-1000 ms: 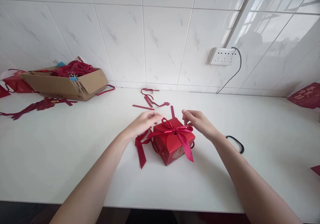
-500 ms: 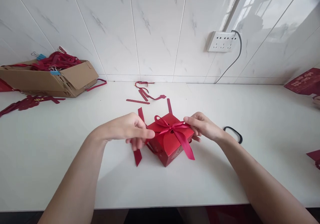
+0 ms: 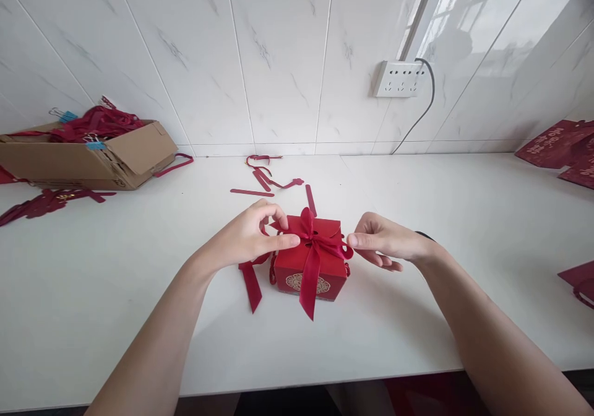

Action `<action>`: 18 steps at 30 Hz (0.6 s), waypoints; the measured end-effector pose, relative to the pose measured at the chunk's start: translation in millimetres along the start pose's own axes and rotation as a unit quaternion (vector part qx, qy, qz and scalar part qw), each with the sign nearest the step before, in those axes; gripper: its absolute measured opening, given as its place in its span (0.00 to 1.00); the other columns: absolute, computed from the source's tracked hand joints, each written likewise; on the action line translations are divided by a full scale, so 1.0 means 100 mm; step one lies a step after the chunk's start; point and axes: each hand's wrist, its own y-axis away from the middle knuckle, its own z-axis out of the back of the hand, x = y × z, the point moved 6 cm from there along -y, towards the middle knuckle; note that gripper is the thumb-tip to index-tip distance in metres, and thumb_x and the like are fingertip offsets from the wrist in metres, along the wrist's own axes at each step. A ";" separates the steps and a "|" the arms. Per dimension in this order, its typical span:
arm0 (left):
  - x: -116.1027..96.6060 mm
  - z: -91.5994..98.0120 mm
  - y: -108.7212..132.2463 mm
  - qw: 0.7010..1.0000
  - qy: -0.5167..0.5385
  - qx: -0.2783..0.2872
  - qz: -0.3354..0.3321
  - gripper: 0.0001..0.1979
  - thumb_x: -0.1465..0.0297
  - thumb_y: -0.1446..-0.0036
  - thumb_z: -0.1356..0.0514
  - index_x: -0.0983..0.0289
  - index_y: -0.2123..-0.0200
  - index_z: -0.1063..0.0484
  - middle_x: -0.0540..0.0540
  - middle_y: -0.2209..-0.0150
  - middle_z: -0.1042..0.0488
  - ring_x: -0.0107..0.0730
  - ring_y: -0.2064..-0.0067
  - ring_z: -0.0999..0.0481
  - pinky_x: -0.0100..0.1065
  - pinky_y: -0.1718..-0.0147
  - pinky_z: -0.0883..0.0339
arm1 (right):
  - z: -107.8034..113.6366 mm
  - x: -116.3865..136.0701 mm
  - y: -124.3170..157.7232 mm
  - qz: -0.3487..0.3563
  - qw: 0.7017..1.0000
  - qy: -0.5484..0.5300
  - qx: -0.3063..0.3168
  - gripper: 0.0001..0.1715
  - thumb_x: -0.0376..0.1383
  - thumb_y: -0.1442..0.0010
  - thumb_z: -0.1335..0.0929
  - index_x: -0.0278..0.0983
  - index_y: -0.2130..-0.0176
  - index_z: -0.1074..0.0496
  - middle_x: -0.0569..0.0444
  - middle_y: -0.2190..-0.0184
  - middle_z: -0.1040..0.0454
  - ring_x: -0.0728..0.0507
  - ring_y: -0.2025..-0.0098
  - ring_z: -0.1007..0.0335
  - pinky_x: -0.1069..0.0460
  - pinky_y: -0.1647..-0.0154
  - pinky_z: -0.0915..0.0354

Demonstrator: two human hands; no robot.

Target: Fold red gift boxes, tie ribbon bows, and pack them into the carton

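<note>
A red gift box (image 3: 290, 258) with a round gold pattern on its front stands on the table. A shiny red ribbon (image 3: 310, 283) is tied in a bow on its lid, one tail hanging down the front. My left hand (image 3: 260, 230) is over the lid's left side, thumb and index finger apart near the knot. At the right edge, my right hand (image 3: 383, 242) has its thumb and index finger together at the bow's right loop, the other fingers loose. Another red ribbon strip (image 3: 251, 286) lies left of the box, partly hidden by my left hand.
A cardboard box (image 3: 143, 147) full of red ribbons and blue binder clips stands at the back left. Red strips (image 3: 253, 192) lie behind the gift box. Dark red boxes (image 3: 547, 145) are at the right. A wall socket (image 3: 401, 80) has a grey cable.
The gift box has turned so its patterned front faces me, and the bow's tail now hangs toward me. My left thumb and index finger have spread apart over the lid.
</note>
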 end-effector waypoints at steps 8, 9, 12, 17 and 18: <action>-0.02 -0.03 0.03 1.000 0.013 0.013 -0.023 0.16 0.55 0.45 0.42 0.62 0.74 0.33 0.49 0.71 0.34 0.26 0.72 0.36 0.30 0.72 0.40 | -0.15 0.04 -0.02 0.014 0.999 -0.023 0.047 0.34 0.56 0.42 0.37 0.32 0.81 0.29 0.62 0.96 0.42 0.54 0.93 0.44 0.56 0.81 0.43; -0.03 -0.02 0.03 0.999 0.030 0.006 -0.023 0.16 0.55 0.44 0.43 0.62 0.73 0.33 0.49 0.72 0.34 0.25 0.72 0.36 0.29 0.73 0.41 | -0.16 0.06 -0.03 0.025 0.998 -0.034 0.046 0.33 0.55 0.41 0.37 0.33 0.81 0.29 0.62 0.95 0.41 0.54 0.92 0.44 0.55 0.79 0.41; -0.07 0.01 0.05 0.996 0.090 -0.025 -0.013 0.14 0.57 0.43 0.43 0.62 0.72 0.35 0.48 0.75 0.34 0.24 0.74 0.35 0.26 0.77 0.42 | -0.17 0.10 -0.04 0.053 0.996 -0.068 0.035 0.28 0.51 0.41 0.35 0.34 0.80 0.29 0.61 0.94 0.38 0.54 0.92 0.43 0.55 0.79 0.40; -0.10 0.00 0.12 0.987 0.149 0.041 0.035 0.14 0.58 0.48 0.37 0.62 0.66 0.33 0.45 0.81 0.34 0.20 0.82 0.39 0.24 0.83 0.46 | -0.12 0.08 -0.08 0.083 0.990 -0.110 0.005 0.21 0.48 0.44 0.31 0.35 0.78 0.30 0.63 0.92 0.38 0.53 0.91 0.42 0.56 0.86 0.47; -0.10 -0.02 0.13 0.984 0.155 0.075 0.050 0.15 0.58 0.49 0.37 0.62 0.65 0.33 0.44 0.82 0.34 0.19 0.84 0.40 0.24 0.85 0.48 | -0.11 0.08 -0.08 0.092 0.989 -0.115 0.003 0.22 0.48 0.44 0.31 0.35 0.78 0.31 0.64 0.92 0.39 0.53 0.91 0.42 0.56 0.86 0.47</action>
